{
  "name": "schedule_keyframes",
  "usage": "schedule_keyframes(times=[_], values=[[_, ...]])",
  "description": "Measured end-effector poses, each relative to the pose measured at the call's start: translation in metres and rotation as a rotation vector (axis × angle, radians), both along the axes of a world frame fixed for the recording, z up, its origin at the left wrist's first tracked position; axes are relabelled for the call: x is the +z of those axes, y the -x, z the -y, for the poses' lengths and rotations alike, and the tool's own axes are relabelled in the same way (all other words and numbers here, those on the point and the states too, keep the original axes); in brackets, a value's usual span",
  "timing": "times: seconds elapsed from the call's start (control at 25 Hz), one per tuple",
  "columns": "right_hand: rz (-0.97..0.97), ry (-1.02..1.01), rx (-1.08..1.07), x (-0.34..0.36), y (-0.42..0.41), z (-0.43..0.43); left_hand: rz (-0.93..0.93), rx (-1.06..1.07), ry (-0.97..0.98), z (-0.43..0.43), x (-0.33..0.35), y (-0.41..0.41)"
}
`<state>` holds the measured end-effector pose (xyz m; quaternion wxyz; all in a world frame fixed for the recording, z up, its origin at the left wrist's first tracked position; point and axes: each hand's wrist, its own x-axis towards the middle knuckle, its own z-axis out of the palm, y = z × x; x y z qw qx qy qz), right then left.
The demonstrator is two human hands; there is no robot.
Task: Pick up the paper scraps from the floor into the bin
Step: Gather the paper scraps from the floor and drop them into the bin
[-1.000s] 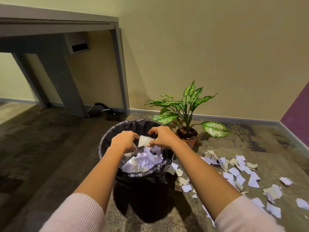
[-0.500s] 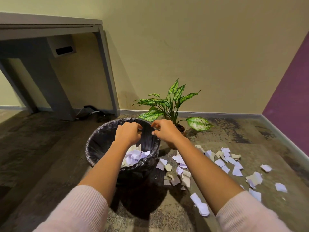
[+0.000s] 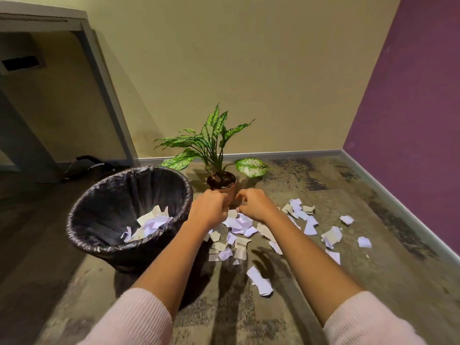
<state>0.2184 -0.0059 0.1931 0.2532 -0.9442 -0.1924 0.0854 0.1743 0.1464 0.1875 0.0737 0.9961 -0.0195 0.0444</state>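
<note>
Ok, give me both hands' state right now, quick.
Left hand: fingers curled, palm hidden; cannot tell if it holds anything.
Right hand: loosely curled, open, holding nothing visible.

Dim warm light; soft forward shadows; bowed edges

Left hand (image 3: 210, 209) and right hand (image 3: 254, 205) close together, fingers loosely curled.

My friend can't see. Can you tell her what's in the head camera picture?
A person's left hand and right hand hover, fingers curled, over torn paper scraps scattered on the floor. A black-lined bin with some scraps inside stands to their left, and a potted plant stands just behind the hands.
</note>
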Motion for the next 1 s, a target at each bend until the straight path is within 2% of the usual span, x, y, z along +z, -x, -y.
schedule_keyframes(times=[0.28, 0.44, 0.68, 0.72, 0.84, 1.0], values=[[-0.104, 0.154, 0.006, -0.088, -0.003, 0.027, -0.361, 0.049, -0.025, 0.017, -0.088, 0.013], [-0.173, 0.22, 0.047, -0.135, -0.006, 0.022, -0.534, 0.108, 0.138, 0.007, -0.136, 0.018], [-0.149, 0.293, 0.097, -0.177, -0.028, 0.006, -0.595, 0.2, 0.411, -0.016, -0.203, -0.01], [-0.126, 0.294, 0.096, -0.182, -0.034, 0.002, -0.588, 0.207, 0.404, -0.02, -0.213, -0.018], [-0.013, 0.3, 0.073, -0.191, -0.058, -0.011, -0.559, 0.274, 0.202, -0.026, -0.216, -0.032], [0.022, 0.369, 0.072, -0.198, -0.094, -0.031, -0.595, 0.278, 0.108, -0.031, -0.209, -0.053]])
